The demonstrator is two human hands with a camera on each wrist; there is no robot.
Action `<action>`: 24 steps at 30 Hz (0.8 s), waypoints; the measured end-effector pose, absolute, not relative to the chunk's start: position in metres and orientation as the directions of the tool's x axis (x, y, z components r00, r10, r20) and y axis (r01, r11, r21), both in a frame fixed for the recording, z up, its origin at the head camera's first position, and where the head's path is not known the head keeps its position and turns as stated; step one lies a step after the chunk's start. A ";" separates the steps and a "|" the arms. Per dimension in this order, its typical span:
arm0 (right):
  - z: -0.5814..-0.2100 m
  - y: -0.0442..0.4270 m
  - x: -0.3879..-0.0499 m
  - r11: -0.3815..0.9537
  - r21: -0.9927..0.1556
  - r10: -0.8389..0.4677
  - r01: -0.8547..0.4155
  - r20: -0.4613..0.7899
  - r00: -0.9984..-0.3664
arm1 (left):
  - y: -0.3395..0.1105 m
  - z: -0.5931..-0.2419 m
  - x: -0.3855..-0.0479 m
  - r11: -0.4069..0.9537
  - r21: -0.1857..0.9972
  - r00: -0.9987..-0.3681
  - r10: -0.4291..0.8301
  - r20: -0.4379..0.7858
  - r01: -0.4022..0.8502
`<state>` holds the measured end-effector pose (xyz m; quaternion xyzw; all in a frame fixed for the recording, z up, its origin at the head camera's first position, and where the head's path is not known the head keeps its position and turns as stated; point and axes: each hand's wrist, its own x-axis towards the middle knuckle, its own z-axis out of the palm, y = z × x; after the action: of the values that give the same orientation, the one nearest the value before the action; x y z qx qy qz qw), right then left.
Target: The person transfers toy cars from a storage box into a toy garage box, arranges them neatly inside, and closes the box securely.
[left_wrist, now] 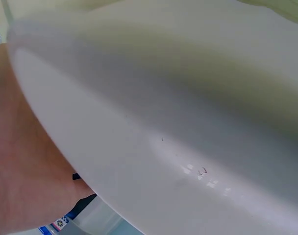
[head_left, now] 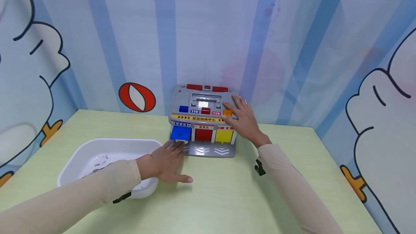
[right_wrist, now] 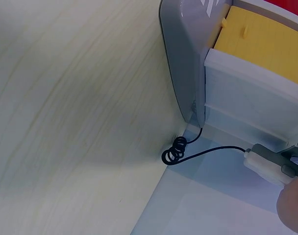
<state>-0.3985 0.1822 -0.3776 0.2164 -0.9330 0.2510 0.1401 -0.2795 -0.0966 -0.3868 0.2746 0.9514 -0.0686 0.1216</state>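
A grey toy emergency station (head_left: 203, 120) stands against the backdrop, with blue, red and yellow buttons on its sloped top. Its blue door (head_left: 180, 133) is swung up and out, while the red door (head_left: 203, 135) and yellow door (head_left: 224, 136) are down. My left hand (head_left: 167, 161) lies with fingers extended at the front left corner of the toy, below the blue door. Whether its fingertips reach under that door is hard to see. My right hand (head_left: 243, 118) rests on the toy's right top side, fingers spread by the yellow button (head_left: 227, 112).
A white basin (head_left: 74, 161) with small scraps in it stands at the left under my left forearm; its wall (left_wrist: 90, 122) fills much of the left wrist view. On the toy's right side hangs a white handset (right_wrist: 264, 166) with a coiled black cord (right_wrist: 176, 151).
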 end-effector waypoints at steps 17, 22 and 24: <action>-0.377 0.181 -0.400 0.781 -0.405 -0.335 -0.475 0.369 -0.867 | -0.093 -0.387 -0.287 0.850 -0.110 -0.839 0.474 -0.267 0.515; -0.378 0.182 -0.399 0.781 -0.402 -0.338 -0.478 0.371 -0.865 | -0.093 -0.386 -0.289 0.861 -0.092 -0.844 0.461 -0.273 0.500; -0.377 0.182 -0.399 0.778 -0.404 -0.340 -0.481 0.373 -0.863 | -0.093 -0.385 -0.290 0.866 -0.084 -0.847 0.454 -0.275 0.492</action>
<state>-0.3986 0.1818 -0.3772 0.2200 -0.9324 0.2497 0.1408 -0.2903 -0.0926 -0.3853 0.2470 0.9580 -0.0760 0.1241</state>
